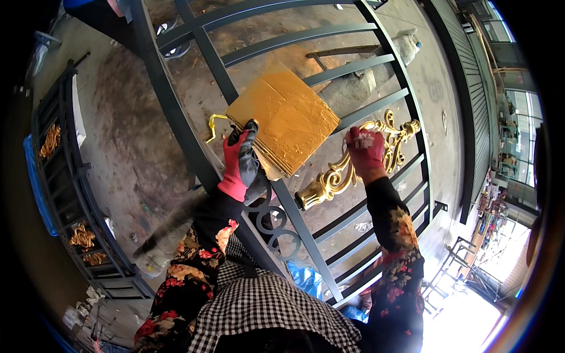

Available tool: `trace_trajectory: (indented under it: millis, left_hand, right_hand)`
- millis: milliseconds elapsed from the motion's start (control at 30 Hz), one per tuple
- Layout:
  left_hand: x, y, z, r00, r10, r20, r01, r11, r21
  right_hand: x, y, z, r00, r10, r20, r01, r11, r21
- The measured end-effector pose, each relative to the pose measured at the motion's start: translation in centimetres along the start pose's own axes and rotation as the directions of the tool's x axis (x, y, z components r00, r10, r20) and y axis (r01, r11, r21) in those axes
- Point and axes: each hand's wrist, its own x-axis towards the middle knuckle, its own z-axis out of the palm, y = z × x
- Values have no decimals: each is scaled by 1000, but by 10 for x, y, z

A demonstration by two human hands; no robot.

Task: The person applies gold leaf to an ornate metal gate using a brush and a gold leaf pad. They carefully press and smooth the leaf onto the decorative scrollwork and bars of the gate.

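Observation:
A square, layered piece of cardboard [285, 115] smeared with gold paint lies tilted over the dark metal frame [197, 138]. My left hand [240, 156], in a red and black glove, grips its left edge, near a bent yellow strip [213, 126]. To the right, a gold scroll ornament [335, 179] is set among the frame's bars. My right hand [365, 152], in a red glove, is closed over the middle of this ornament. Its fingers curl away from view, so what they hold, if anything, is hidden.
Under the frame lies a grey wrapped roll [376, 76] on the stained concrete floor. Another dark frame with gold ornaments [82, 235] stands at the left. Dark rings [273, 220] sit between the near bars. A dark ribbed panel [465, 100] runs along the right.

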Motion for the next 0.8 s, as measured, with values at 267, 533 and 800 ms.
trace_trajectory:
  millis: [267,533,800]
  left_hand:
    - [1,5,6,993,-108,-45,101,984,-147]
    - [-1,4,3,996,-83,12,83,996,-38]
    - [1,5,2,994,-113,-10,112,990,-91]
  right_hand:
    - [3,28,11,979,87,-184,-75,995,68]
    - [10,59,27,940,186,-287,-57,912,406]
    - [12,45,12,991,126,-50,-105,945,310]
